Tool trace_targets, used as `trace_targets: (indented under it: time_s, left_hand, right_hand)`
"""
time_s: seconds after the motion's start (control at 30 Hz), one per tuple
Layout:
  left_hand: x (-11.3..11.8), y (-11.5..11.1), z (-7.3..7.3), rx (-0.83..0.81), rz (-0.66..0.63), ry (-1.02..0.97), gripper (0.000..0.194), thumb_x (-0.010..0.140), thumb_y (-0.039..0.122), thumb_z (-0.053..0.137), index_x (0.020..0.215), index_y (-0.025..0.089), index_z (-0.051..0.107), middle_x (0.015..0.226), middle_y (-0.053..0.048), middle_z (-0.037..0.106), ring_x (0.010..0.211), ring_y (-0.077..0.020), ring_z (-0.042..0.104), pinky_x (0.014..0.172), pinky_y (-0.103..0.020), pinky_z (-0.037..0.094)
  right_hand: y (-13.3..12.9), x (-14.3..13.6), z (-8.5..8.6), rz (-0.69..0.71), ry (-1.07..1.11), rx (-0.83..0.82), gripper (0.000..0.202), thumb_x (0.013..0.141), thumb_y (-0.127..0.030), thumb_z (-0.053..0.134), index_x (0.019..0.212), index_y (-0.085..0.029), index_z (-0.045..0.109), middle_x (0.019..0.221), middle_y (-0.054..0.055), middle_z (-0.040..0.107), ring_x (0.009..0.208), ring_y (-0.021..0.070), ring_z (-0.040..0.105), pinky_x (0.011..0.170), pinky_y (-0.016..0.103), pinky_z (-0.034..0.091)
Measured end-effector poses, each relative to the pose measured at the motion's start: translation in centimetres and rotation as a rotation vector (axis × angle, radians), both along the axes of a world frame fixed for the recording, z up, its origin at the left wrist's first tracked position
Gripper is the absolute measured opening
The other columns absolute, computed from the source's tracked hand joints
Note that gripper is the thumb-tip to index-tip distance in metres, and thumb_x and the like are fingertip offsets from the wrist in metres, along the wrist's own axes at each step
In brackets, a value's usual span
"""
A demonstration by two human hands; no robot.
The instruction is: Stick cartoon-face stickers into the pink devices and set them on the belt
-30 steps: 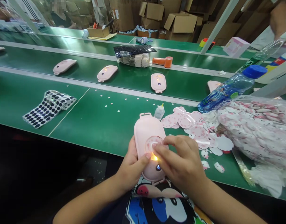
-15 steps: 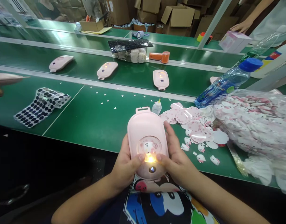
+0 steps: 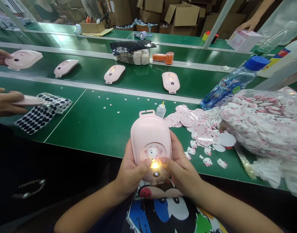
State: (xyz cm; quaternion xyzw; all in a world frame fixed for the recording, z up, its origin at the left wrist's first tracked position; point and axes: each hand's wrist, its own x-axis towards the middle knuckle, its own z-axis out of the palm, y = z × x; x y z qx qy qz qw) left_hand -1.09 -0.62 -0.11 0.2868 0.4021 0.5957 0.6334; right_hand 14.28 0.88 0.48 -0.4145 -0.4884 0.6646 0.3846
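Note:
A pink rounded case (image 3: 150, 132) is held upright between my two hands, over my lap at the table's near edge. My left hand (image 3: 132, 168) grips its left side, with the thumb on the front. On the right side my right hand (image 3: 181, 165) grips it, thumb beside a glowing yellow light (image 3: 155, 164). A round window with a cat-face picture (image 3: 153, 152) shows above the light, and a small dark oval sits below it. Just behind the case stands a small bottle (image 3: 161, 110) with a yellow tip.
Round pink discs (image 3: 192, 119) and cat-face pieces (image 3: 207, 161) lie to the right, near a filled plastic bag (image 3: 265, 123) and a blue-capped bottle (image 3: 226, 84). Pink cases (image 3: 171, 82) rest on the green belt. Another person's hands (image 3: 7, 102) are at the left by a dotted sheet (image 3: 37, 118).
The other person's hands have come further into view at the left with two pink cases. Cases on the belt have shifted slightly right. My hands still hold the case, nearly unmoved.

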Motion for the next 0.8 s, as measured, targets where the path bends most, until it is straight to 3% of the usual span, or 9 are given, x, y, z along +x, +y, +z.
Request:
trace_targets:
  time_s: [0.27,0.57,0.8]
  left_hand:
    - [0.12,0.16,-0.33,0.015,0.025,0.037,0.062,0.073,0.027,0.079,0.126,0.024,0.048,0.116,-0.010,0.067,0.099,-0.0296,0.068,0.078,-0.040,0.060]
    - [0.23,0.12,-0.09,0.021,0.034,0.042,0.058,0.071,0.026,0.080,0.121,0.025,0.051,0.108,-0.007,0.069,0.095,-0.0279,0.069,0.075,-0.038,0.061]
    - [0.21,-0.18,-0.01,0.000,0.051,0.066,0.063,0.069,0.029,0.081,0.124,0.024,0.051,0.111,-0.009,0.068,0.099,-0.0289,0.068,0.079,-0.039,0.060]
  right_hand:
    - [-0.30,-0.20,0.44,0.010,-0.044,-0.013,0.074,0.090,-0.018,0.046,0.152,-0.040,0.012,0.156,0.003,0.031,0.139,0.0258,0.038,0.110,0.049,0.042]
    - [-0.40,-0.29,0.21,-0.011,-0.116,0.038,0.076,0.088,-0.015,0.042,0.153,-0.036,0.010,0.156,0.004,0.031,0.140,0.0255,0.037,0.114,0.050,0.038]
    - [-0.22,-0.08,0.18,0.021,0.108,0.097,0.070,0.091,-0.026,0.053,0.151,-0.037,0.018,0.152,0.005,0.038,0.135,0.0268,0.044,0.113,0.049,0.039]
